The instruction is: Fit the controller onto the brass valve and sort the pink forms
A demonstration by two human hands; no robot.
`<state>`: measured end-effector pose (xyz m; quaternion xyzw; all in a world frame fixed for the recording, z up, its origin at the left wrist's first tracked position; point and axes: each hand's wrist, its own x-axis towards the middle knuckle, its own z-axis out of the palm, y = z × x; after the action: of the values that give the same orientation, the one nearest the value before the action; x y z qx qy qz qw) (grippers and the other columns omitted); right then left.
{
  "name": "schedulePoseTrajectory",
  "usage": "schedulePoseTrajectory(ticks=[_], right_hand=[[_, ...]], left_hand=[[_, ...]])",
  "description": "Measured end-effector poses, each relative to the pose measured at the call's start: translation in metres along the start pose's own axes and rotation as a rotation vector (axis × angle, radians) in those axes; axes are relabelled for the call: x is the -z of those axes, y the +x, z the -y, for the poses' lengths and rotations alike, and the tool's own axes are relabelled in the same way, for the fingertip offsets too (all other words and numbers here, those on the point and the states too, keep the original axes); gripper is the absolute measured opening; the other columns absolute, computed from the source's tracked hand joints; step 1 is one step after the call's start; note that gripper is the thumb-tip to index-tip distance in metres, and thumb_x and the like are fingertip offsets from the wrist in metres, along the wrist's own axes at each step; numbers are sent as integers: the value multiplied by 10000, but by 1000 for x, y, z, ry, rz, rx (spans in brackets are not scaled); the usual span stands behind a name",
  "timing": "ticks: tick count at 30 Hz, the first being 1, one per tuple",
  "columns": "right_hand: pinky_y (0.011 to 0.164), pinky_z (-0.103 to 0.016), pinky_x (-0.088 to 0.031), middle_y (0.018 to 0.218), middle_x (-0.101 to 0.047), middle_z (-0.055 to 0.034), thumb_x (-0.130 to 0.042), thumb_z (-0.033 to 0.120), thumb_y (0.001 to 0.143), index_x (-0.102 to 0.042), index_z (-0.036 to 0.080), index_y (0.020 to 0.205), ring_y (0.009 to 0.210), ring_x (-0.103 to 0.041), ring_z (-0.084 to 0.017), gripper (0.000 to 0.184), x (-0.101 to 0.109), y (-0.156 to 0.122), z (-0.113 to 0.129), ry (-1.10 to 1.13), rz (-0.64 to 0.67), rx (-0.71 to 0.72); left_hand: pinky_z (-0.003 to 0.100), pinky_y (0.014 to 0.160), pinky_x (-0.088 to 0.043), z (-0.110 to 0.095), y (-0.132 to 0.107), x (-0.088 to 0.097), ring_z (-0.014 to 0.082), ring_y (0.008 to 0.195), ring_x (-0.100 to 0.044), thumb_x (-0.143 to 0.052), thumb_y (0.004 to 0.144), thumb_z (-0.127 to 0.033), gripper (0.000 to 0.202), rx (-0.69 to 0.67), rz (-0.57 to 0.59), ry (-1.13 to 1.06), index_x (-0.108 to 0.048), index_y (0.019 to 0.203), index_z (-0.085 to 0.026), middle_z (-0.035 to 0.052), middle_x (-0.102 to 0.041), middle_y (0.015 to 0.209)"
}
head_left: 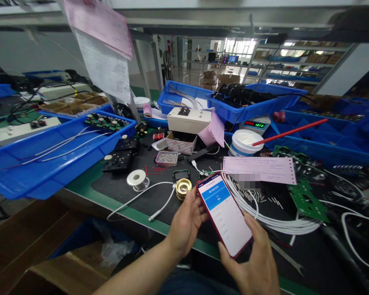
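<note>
A smartphone (226,219) in a red case is tilted above the front of the bench, its lit screen showing a blue block over white. My right hand (255,258) grips its lower end, with the thumb on one edge and fingers along the other. At the upper left edge, my left hand (187,223) has curled fingers against the phone, partly hidden behind it; its thumb points up, off the screen. Just beyond that thumb stands a brass-coloured round part (183,187). A white cable (164,203) lies left of it, near a solder spool (137,180).
Coiled white cable (276,225), green circuit boards (309,200) and a wrench (287,258) lie to the right. A white tub (246,141) with a red stick stands behind a pink sheet (260,169). Blue trays (58,157) flank the bench; cardboard (70,266) lies below left.
</note>
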<state>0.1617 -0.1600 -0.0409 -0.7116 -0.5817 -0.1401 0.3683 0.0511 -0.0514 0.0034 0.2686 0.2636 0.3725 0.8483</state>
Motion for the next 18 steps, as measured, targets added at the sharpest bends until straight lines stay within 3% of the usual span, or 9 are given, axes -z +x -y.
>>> schedulePoseTrajectory(ticks=[4,8,11,14,18], right_hand=[[901,-509,-424,1253,-446,-178,-622,386,719,-252,174,1359,1146,-443,-320,769,-7,-8,8,139,75,-215],[993,-442,-380,1373,-396,-131,-513,496,786,-265,201,1369,1240,-399,-271,699,0,-5,18,648,305,-688],[1021,-383,-363,1344,-466,-103,-414,506,843,-415,192,1301,1239,-417,-230,555,9,6,18,885,366,-990],[1029,-376,-358,1287,-526,-112,-417,519,843,-506,172,1232,1223,-437,-231,529,10,11,11,888,400,-1060],[988,-358,-411,1298,-515,-106,-546,503,780,-424,194,1294,1183,-481,-226,612,1,8,4,940,518,-955]], left_hand=[[347,949,-396,19,-1,-6,233,1113,-523,-323,912,-434,459,104,-30,-197,-531,1193,-137,119,-615,1145],[393,966,-384,21,3,-7,271,1091,-541,-378,888,-460,487,188,-126,-249,-543,1177,-105,139,-641,1093],[419,958,-390,14,4,-6,292,1069,-555,-379,883,-474,514,280,-99,-254,-544,1178,-87,156,-645,1080],[420,953,-399,9,5,-5,291,1054,-565,-386,881,-469,500,310,-96,-258,-562,1156,-90,152,-649,1074],[420,943,-410,9,8,-2,287,1029,-580,-389,883,-463,488,309,-110,-235,-578,1129,-87,153,-656,1058]])
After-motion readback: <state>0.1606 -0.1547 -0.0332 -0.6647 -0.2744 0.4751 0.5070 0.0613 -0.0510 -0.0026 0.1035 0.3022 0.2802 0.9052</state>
